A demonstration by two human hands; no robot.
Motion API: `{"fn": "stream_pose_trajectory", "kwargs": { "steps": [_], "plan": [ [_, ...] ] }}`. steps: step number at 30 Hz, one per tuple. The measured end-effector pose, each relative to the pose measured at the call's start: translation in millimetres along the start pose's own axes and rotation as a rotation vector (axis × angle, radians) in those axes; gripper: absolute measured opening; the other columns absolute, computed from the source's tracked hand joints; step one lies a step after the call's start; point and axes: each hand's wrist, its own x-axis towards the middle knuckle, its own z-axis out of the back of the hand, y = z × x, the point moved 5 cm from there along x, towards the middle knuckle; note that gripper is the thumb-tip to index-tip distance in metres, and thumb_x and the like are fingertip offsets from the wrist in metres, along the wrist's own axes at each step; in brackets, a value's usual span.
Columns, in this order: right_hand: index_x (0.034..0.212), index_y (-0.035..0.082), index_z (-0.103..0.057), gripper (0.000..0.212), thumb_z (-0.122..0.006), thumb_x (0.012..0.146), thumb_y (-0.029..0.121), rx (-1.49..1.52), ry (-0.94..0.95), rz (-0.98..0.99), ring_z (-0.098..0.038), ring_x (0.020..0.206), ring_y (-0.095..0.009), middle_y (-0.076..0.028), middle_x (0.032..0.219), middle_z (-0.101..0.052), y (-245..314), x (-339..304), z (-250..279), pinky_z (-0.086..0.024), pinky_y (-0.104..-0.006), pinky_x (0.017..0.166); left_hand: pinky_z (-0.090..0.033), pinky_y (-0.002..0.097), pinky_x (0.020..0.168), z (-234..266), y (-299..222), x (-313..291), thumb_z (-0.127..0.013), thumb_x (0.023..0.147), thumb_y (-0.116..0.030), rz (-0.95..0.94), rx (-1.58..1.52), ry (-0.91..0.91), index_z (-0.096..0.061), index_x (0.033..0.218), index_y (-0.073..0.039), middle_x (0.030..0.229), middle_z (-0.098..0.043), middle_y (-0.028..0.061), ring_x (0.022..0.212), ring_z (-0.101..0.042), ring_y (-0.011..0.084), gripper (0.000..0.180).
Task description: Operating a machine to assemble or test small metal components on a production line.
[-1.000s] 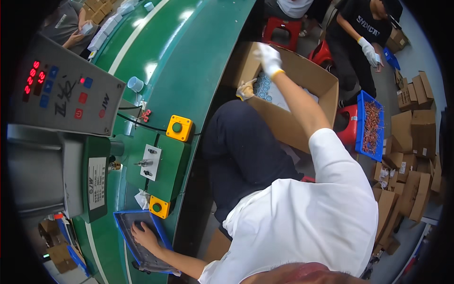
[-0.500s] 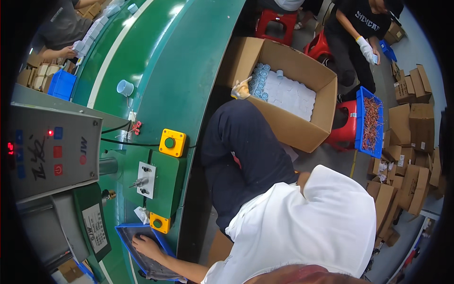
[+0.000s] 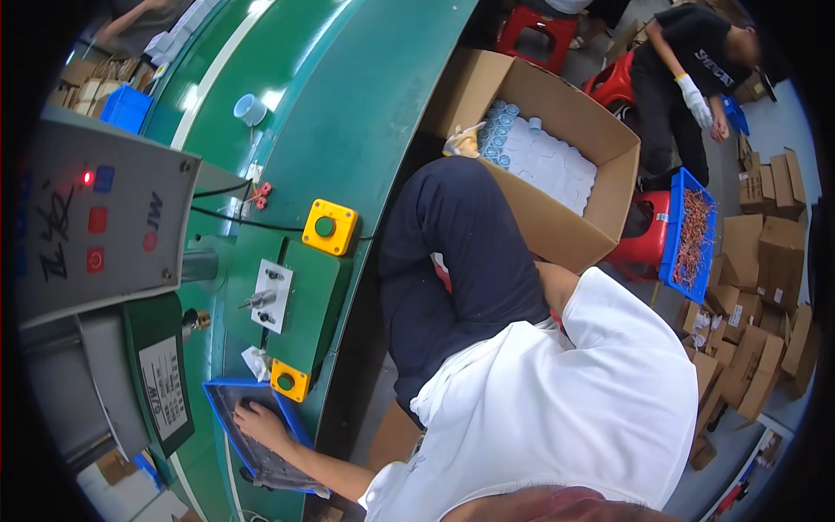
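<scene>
My left hand reaches down into a shallow blue tray at the lower left. Its fingers are a little apart over the tray's dark grey bottom. No held object shows in it. Past my raised thigh my right forearm goes out of sight, and that hand is hidden. Beyond the tray stands a green fixture block. It carries a white plate with a metal pin. A yellow box with a green button sits at each end, one far and one near.
A grey control box stands left of the fixture. On the green belt is a light-blue cup. An open carton holds light-blue cups, with a glove at its edge. Co-workers sit beyond, near a blue tray of wires.
The view has shifted slightly. My left hand stays in the tray, its fingers somewhat more bent. At the far right, a co-worker's hands have moved down; at far left, another's arm has drawn back.
</scene>
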Motion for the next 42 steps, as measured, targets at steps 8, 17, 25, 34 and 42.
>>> {"fn": "stream_pose_trajectory", "kwargs": {
  "steps": [8, 17, 25, 34, 42],
  "plan": [
    [0.106, 0.004, -0.072, 0.036, -0.053, 0.111, 0.033, 0.03, 0.071, -0.013, -0.07, 0.084, -0.026, -0.01, 0.096, -0.075, -6, -2, -29, -0.057, -0.0397, 0.081, -0.048, 0.0554, 0.108, 5, 18, -6, -0.059, 0.104, -0.018, 0.094, 0.034, 0.007, -0.063, 0.137, -0.003, 0.138, -0.061, 0.0246, 0.128, -0.059, 0.0469, 0.037],
    [0.108, 0.004, -0.073, 0.034, -0.054, 0.111, 0.032, 0.566, 0.256, -0.142, -0.069, 0.085, -0.024, -0.008, 0.098, -0.075, -22, 21, -51, -0.057, -0.0381, 0.081, -0.051, 0.052, 0.105, 23, -12, -7, -0.068, 0.1, -0.013, -0.051, -0.126, -0.186, -0.067, 0.133, -0.001, 0.13, -0.069, 0.0233, 0.122, -0.064, 0.0445, 0.035],
    [0.133, -0.001, -0.07, 0.029, -0.062, 0.112, 0.018, 0.513, 0.088, 0.431, -0.068, 0.105, -0.015, -0.007, 0.119, -0.075, 106, 81, 54, -0.055, -0.0304, 0.095, -0.057, 0.0363, 0.077, 43, -45, -4, -0.072, 0.103, -0.015, 0.088, -0.412, -0.083, -0.076, 0.121, -0.002, 0.1, -0.079, 0.0133, 0.083, -0.074, 0.0229, 0.023],
    [0.153, -0.002, -0.054, 0.053, -0.066, 0.11, 0.026, 1.042, -0.072, 0.375, -0.069, 0.121, -0.031, -0.021, 0.145, -0.065, 189, 117, 177, -0.056, -0.0418, 0.108, -0.057, 0.0413, 0.079, 17, -31, -9, -0.072, 0.101, -0.018, 0.052, -0.372, -0.123, -0.079, 0.11, -0.001, 0.099, -0.079, 0.0181, 0.088, -0.077, 0.0313, 0.02],
    [0.115, -0.007, -0.075, 0.041, -0.072, 0.106, 0.033, 0.713, -0.169, 0.708, -0.073, 0.103, -0.02, -0.014, 0.116, -0.078, 379, 105, 178, -0.056, -0.0321, 0.096, -0.059, 0.0393, 0.086, 31, -46, -12, -0.071, 0.103, -0.019, 0.086, -0.437, -0.07, -0.077, 0.112, 0.002, 0.1, -0.08, 0.0184, 0.092, -0.078, 0.0314, 0.024]
  ]
}}
